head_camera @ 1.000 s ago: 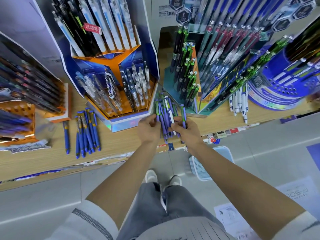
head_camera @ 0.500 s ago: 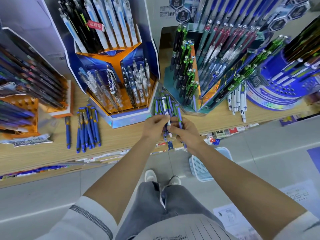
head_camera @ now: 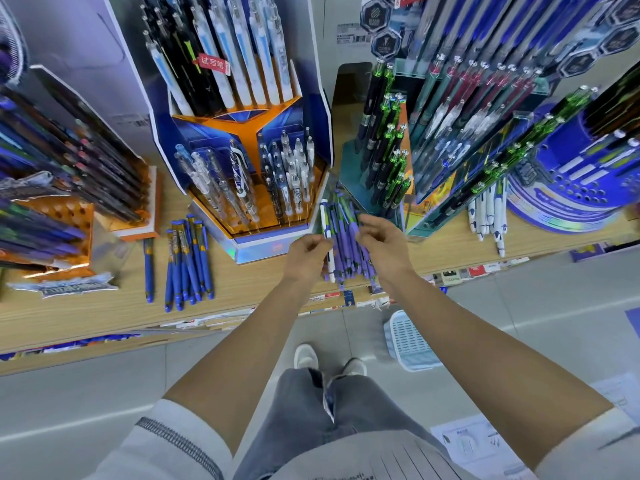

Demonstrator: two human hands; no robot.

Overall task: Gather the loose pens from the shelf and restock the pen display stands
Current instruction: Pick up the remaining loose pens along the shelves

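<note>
Wooden, pale and long, the shelf board (head_camera: 242,289) spans the view from nine o'clock to three o'clock and carries everything else. On it at twelve o'clock stands the blue-and-orange hexagonal cardboard pen display stand (head_camera: 249,140), its front pockets partly filled with clear and white pens. At two o'clock from it rises the teal tiered stand with green-capped pens (head_camera: 388,161). Lower on the floor at five o'clock sits a pale blue plastic basket (head_camera: 408,344).

Smaller groups lie loose on the board: a cluster of dark blue pens (head_camera: 187,261) at nine o'clock of the hands, and a few white pens (head_camera: 488,216) at three o'clock.

Between the two stands lies the bundle of purple-and-green pens (head_camera: 346,244), the thing in hand. Its long axis runs from twelve o'clock to six o'clock, tips toward the person. The left hand (head_camera: 304,258) presses the bundle's nine o'clock side, fingers curled onto a white-barrelled pen at its edge. The right hand (head_camera: 384,247) closes on the three o'clock side, fingertips pinching the upper barrels. Both hands bracket the bundle, about equally near, so squaring the pens together seems the step underway; lifting along that axis toward a stand would likely follow. Loose outer pens could slip free.
</note>
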